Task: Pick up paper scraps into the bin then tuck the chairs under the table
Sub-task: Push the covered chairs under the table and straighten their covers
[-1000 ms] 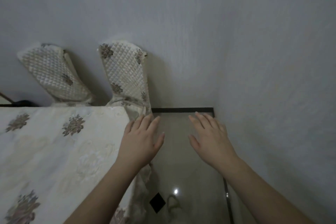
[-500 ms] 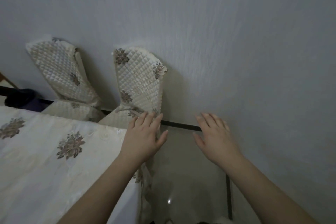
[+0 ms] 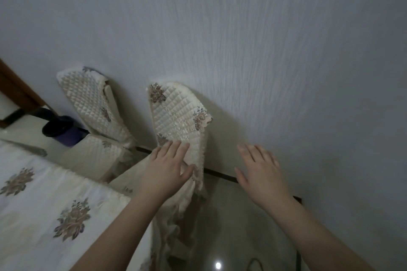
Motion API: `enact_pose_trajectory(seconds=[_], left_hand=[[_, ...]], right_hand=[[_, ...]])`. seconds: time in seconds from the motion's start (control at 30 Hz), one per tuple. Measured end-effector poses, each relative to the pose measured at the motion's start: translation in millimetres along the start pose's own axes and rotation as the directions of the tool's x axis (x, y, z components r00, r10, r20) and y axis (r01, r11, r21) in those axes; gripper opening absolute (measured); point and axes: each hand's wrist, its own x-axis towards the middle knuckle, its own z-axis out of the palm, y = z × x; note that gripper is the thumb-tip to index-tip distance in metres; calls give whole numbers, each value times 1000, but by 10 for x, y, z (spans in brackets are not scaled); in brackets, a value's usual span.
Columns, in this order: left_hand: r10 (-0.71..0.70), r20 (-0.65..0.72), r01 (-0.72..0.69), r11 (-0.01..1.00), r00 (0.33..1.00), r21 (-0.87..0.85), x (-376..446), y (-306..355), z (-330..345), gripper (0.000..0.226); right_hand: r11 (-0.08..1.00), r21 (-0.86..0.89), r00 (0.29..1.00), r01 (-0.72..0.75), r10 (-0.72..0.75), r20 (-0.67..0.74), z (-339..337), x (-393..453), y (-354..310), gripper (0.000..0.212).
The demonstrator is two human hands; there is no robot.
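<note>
Two chairs in cream quilted covers stand against the grey wall. The near chair (image 3: 176, 114) is at centre, the far chair (image 3: 92, 99) to its left. My left hand (image 3: 167, 167) reaches out flat with fingers apart over the lower part of the near chair's back; I cannot tell if it touches. My right hand (image 3: 259, 169) is open, fingers spread, held in the air to the right of that chair, near the wall. The table (image 3: 44, 200) under a cream flowered cloth fills the lower left. A dark purple bin (image 3: 63, 134) stands beyond the far chair's seat. No paper scraps are visible.
The grey textured wall (image 3: 286, 72) runs close on the right and behind the chairs. A glossy tiled floor (image 3: 231, 226) with a dark skirting strip shows between table and wall. A brown wooden frame (image 3: 17, 88) stands at the far left.
The view has swung left and closer to the chairs; the bin has come into sight. Both hands have stayed open and moved forward toward the near chair's back.
</note>
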Motion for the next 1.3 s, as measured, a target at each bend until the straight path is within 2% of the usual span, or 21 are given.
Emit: enact_pose_trajectory(seconds=[0.2,0.33,0.67,0.83,1.07,1.3], left_hand=[[-64,25,63,998,998,17,430,53,1,64],[-39,80,41,999,996,-21,542,-59,96,64],[-78,21,78,997,997,-14,1224,-728,242,63],[-41,-27,40,998,999,-43,1719,-1142,491,60],[70,1,-70,997,998,-37,2440,-1673,754,63],[111,76,-109,994,991,-30,3008,-1883,1110,73]], right_hand=[[992,15,993,121,-121,-6,-14,707,164,57],[980,61,982,187,-188,6,37,1013,53,65],[960,92,959,266,-273,79,262,1881,-326,66],[979,39,975,202,-205,88,436,2341,-562,62],[990,-30,987,136,-133,88,630,2843,-786,63],[980,-78,979,182,-174,108,1042,3219,-881,68]])
